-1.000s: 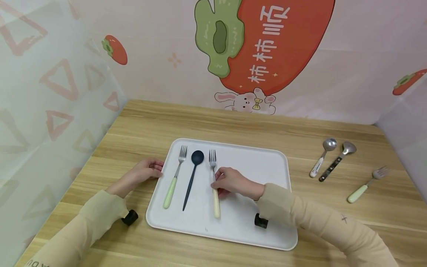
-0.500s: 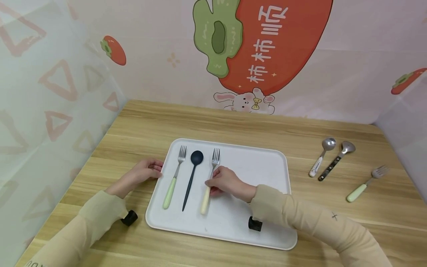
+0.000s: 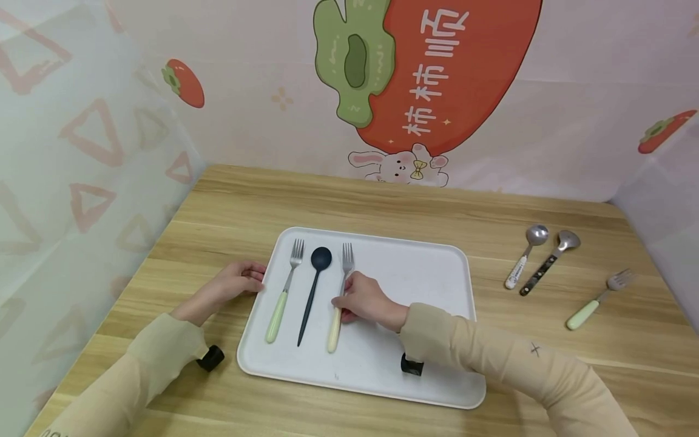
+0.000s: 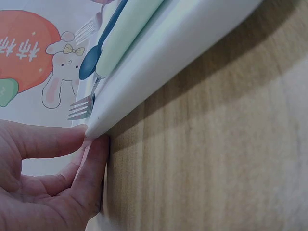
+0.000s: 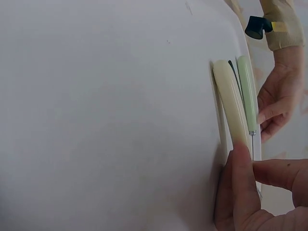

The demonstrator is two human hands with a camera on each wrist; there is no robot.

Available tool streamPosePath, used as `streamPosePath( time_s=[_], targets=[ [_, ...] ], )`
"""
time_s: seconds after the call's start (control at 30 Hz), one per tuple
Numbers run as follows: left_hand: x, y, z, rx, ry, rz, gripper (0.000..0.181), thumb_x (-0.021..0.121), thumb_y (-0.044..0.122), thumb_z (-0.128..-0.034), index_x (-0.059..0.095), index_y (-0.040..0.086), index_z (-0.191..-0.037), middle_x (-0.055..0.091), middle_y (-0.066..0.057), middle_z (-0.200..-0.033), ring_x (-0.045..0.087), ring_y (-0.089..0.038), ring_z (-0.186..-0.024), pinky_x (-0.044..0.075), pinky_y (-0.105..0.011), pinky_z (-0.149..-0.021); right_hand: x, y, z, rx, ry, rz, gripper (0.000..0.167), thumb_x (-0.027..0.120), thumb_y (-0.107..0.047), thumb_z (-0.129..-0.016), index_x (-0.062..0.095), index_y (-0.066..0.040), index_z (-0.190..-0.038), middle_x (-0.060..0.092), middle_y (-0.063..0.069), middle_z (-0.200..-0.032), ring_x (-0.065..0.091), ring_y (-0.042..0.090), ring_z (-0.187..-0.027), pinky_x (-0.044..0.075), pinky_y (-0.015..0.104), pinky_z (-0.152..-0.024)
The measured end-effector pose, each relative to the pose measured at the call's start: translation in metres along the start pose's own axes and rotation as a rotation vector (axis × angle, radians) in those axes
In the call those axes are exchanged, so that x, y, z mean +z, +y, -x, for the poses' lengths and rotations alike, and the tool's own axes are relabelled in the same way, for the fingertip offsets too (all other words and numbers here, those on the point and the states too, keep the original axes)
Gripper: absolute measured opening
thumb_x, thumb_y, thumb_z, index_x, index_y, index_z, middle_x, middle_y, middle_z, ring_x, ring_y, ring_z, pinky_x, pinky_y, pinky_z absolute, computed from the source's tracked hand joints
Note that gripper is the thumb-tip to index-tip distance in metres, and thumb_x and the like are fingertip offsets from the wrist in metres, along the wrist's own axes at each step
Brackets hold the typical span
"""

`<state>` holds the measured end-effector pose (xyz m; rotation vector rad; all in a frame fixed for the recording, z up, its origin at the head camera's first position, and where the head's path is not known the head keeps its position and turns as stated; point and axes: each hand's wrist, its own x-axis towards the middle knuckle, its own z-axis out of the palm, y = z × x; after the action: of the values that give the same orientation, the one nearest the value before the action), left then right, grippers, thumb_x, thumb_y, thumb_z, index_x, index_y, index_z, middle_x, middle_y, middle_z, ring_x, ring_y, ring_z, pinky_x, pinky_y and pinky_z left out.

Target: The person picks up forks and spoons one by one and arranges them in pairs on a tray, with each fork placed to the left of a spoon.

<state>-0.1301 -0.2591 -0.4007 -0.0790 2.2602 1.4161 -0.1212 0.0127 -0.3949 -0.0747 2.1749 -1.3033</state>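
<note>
The white tray (image 3: 415, 273) lies with its near edge toward the person, on the wooden table (image 3: 262, 191). In from that edge, left of the tray's middle, points the handle end of the cream-handled fork (image 3: 334, 332); its tines aim at the far edge. The right hand (image 3: 364, 298) pinches this fork between thumb and fingers, about where handle meets metal; whether its whole length rests on the tray I cannot tell. The left hand (image 3: 236, 283) grips the tray's left edge, the rim between thumb and fingers.

Nearest that left edge lies the green-handled fork (image 3: 277, 312), then the dark spoon (image 3: 321, 260), apart from both forks, bowl toward the far edge.

The step in hand seems to be squaring up the cream-handled fork beside the spoon. To do it well, I'd keep the pinch light, turn the handle until it runs parallel with the spoon, match the gap between the other two, and let the fork lie flat before parting the fingers. Lifting away toward the right edge should spare the row a knock, while the left hand steadies the rim.

Off the tray, toward the table's right edge, lie a short green fork (image 3: 584, 314), then a black-handled spoon (image 3: 542, 271) and a white-handled spoon (image 3: 516, 272), side by side
</note>
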Motion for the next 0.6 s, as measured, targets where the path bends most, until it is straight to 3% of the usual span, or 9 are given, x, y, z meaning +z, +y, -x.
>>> streamPosePath(
  time_s=[0.6],
  targets=[
    [0.0000, 0.0001, 0.0004, -0.003, -0.003, 0.017, 0.044, 0.056, -0.001, -0.0822, 0.039, -0.018, -0.120, 0.053, -0.011, -0.096, 0.050, -0.009, -0.080, 0.046, -0.018, -0.069, 0.0016, -0.0010, -0.0024, 0.016, 0.003, 0.032, 0.028, 0.065, -0.008, -0.082, 0.044, 0.003, -0.097, 0.062, 0.011, -0.059, 0.061, 0.014, -0.048, 0.051, 0.024, -0.050]
  ],
)
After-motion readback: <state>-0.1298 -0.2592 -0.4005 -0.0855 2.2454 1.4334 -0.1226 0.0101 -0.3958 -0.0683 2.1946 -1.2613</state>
